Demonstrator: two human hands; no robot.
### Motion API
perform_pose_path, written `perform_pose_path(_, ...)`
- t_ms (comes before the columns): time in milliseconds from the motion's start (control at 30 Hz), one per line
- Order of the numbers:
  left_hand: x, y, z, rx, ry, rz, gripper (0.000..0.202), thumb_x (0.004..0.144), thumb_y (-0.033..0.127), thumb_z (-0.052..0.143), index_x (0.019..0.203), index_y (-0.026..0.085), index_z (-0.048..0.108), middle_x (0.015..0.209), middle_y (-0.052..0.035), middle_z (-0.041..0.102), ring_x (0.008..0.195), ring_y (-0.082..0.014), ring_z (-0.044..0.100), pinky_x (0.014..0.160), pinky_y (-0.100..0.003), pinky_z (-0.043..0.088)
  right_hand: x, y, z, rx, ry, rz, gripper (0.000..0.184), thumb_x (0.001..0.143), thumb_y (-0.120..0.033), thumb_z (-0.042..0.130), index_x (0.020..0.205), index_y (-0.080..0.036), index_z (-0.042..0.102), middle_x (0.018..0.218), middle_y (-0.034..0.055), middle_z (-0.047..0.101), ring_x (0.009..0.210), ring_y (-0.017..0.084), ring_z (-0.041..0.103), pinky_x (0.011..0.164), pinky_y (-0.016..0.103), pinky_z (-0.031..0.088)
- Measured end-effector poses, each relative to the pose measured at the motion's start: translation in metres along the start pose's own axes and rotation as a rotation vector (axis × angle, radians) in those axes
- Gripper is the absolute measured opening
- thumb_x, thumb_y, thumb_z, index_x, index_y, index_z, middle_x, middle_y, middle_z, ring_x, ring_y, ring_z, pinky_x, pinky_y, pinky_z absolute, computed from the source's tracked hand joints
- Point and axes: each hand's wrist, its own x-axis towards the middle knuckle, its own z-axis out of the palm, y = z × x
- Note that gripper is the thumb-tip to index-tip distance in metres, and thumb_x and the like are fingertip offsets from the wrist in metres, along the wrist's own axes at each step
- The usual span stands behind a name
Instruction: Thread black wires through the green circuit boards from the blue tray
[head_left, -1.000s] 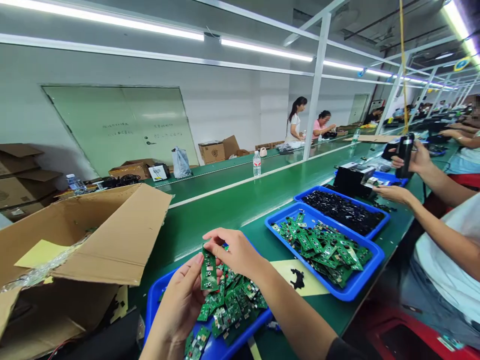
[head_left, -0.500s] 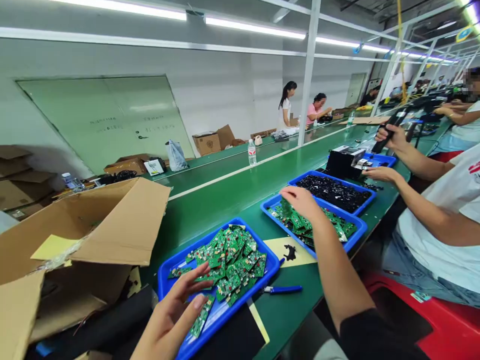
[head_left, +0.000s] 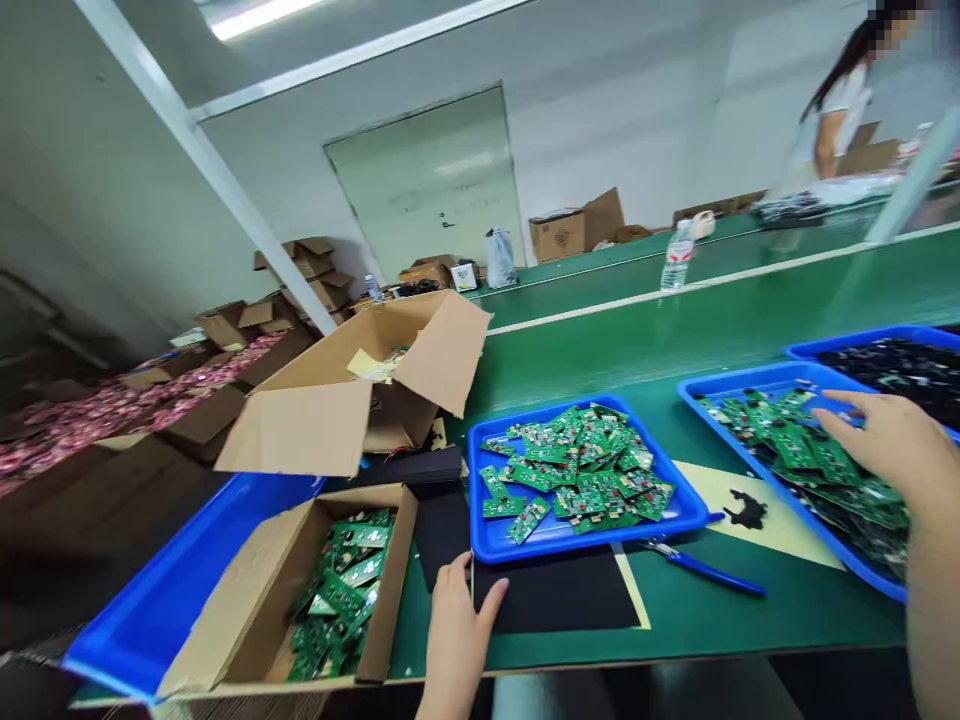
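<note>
Moved since earlier: right hand [head_left: 889,445] — hovering over circuit boards [head_left: 832,465] in a blue tray [head_left: 750,378], fingers spreading empty; left hand [head_left: 457,630] — fingers lying open against a black sheet [head_left: 555,595].

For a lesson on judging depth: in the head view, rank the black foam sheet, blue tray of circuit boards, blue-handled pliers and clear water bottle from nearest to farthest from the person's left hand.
1. Black foam sheet: at the left hand, to its right.
2. Blue plastic tray of green circuit boards: just ahead.
3. Blue-handled pliers: farther right, past the sheet.
4. Clear plastic water bottle: far ahead, beyond the tray.
</note>
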Motion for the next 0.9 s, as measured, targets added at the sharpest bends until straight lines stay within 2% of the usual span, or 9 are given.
perform_pose_path(33, -0.001, 0.002, 0.001, 0.026, -0.004, -0.012, 0.048, 0.07, 0.04, 0.059, 0.106, 0.009, 0.059, 0.094, -0.0146, 0.061, 0.092, -0.0313, 0.06, 0.087, -0.049, 0.046, -0.004, -0.015, 0.012, -0.101, 0.066, 0.023, 0.018, 0.078, -0.038, 0.056, 0.064, -0.027, 0.06, 0.066, 0.0078, 0.064, 0.07, 0.023, 0.066, 0.061, 0.032, 0.049)
perform_pose_path(67, -0.001, 0.005, 0.001, 0.042, -0.015, -0.029, 0.048, 0.068, 0.035, 0.061, 0.109, 0.009, 0.058, 0.096, -0.0144, 0.06, 0.095, -0.0314, 0.059, 0.089, -0.048, 0.044, -0.009, -0.034, 0.026, -0.172, 0.061, 0.028, 0.017, 0.079, -0.04, 0.053, 0.075, -0.027, 0.064, 0.076, 0.0098, 0.066, 0.078, 0.026, 0.066, 0.067, 0.035, 0.05)
perform_pose_path(167, -0.001, 0.012, 0.0, -0.001, -0.077, -0.128, 0.058, 0.065, 0.023, 0.065, 0.119, 0.011, 0.05, 0.096, -0.0103, 0.059, 0.097, -0.0281, 0.057, 0.09, -0.043, 0.042, -0.037, -0.109, 0.069, 0.009, -0.241, -0.092, 0.029, 0.085, -0.04, 0.045, 0.096, -0.024, 0.067, 0.101, 0.0105, 0.069, 0.093, 0.027, 0.066, 0.084, 0.041, 0.052)
perform_pose_path(267, -0.001, 0.015, 0.0, -0.082, -0.102, -0.226, 0.062, 0.062, 0.018, 0.067, 0.12, 0.011, 0.049, 0.09, -0.0067, 0.057, 0.094, -0.026, 0.055, 0.086, -0.039, 0.042, -0.076, -0.179, 0.103, 0.222, -0.709, -0.251, 0.026, 0.088, -0.034, 0.048, 0.1, -0.026, 0.069, 0.103, 0.0059, 0.071, 0.097, 0.023, 0.066, 0.086, 0.037, 0.054)
perform_pose_path(367, -0.003, 0.012, 0.0, -0.138, -0.11, -0.259, 0.055, 0.062, 0.016, 0.066, 0.115, 0.01, 0.053, 0.079, -0.0022, 0.055, 0.081, -0.0218, 0.056, 0.078, -0.035, 0.043, -0.113, -0.218, 0.128, 0.333, -0.903, -0.342, 0.026, 0.09, -0.026, 0.046, 0.104, -0.024, 0.068, 0.108, 0.0061, 0.069, 0.102, 0.02, 0.064, 0.092, 0.034, 0.052)
perform_pose_path(467, -0.008, 0.008, -0.006, -0.225, -0.163, -0.271, 0.035, 0.065, 0.014, 0.061, 0.1, 0.01, 0.06, 0.069, 0.0, 0.056, 0.068, -0.018, 0.056, 0.07, -0.031, 0.045, -0.139, -0.23, 0.151, 0.328, -0.884, -0.369, 0.03, 0.089, -0.019, 0.043, 0.108, -0.02, 0.067, 0.111, 0.0088, 0.067, 0.103, 0.02, 0.064, 0.091, 0.034, 0.053)
perform_pose_path(533, -0.014, 0.007, -0.013, -0.302, -0.211, -0.264, 0.025, 0.067, 0.012, 0.056, 0.092, 0.011, 0.063, 0.072, -0.0018, 0.062, 0.071, -0.0176, 0.059, 0.07, -0.028, 0.046, -0.15, -0.232, 0.165, 0.293, -0.824, -0.406, 0.033, 0.088, -0.016, 0.042, 0.11, -0.018, 0.066, 0.115, 0.0104, 0.066, 0.105, 0.022, 0.063, 0.091, 0.035, 0.053)
perform_pose_path(667, -0.027, 0.008, -0.021, -0.401, -0.239, -0.249, 0.029, 0.068, 0.008, 0.049, 0.092, 0.013, 0.064, 0.087, -0.005, 0.07, 0.082, -0.0189, 0.063, 0.072, -0.027, 0.049, -0.161, -0.234, 0.191, 0.272, -0.705, -0.496, 0.033, 0.086, -0.013, 0.043, 0.108, -0.019, 0.066, 0.111, 0.01, 0.068, 0.101, 0.021, 0.066, 0.086, 0.034, 0.056)
perform_pose_path(900, -0.036, 0.0, -0.019, -0.355, -0.019, -0.278, 0.015, 0.074, 0.022, 0.053, 0.083, 0.015, 0.063, 0.08, -0.0054, 0.064, 0.072, -0.0192, 0.057, 0.073, -0.033, 0.046, -0.169, -0.239, 0.209, 0.228, -0.505, -0.547, 0.029, 0.086, -0.013, 0.041, 0.097, -0.02, 0.067, 0.09, 0.0099, 0.071, 0.076, 0.023, 0.07, 0.064, 0.033, 0.06)
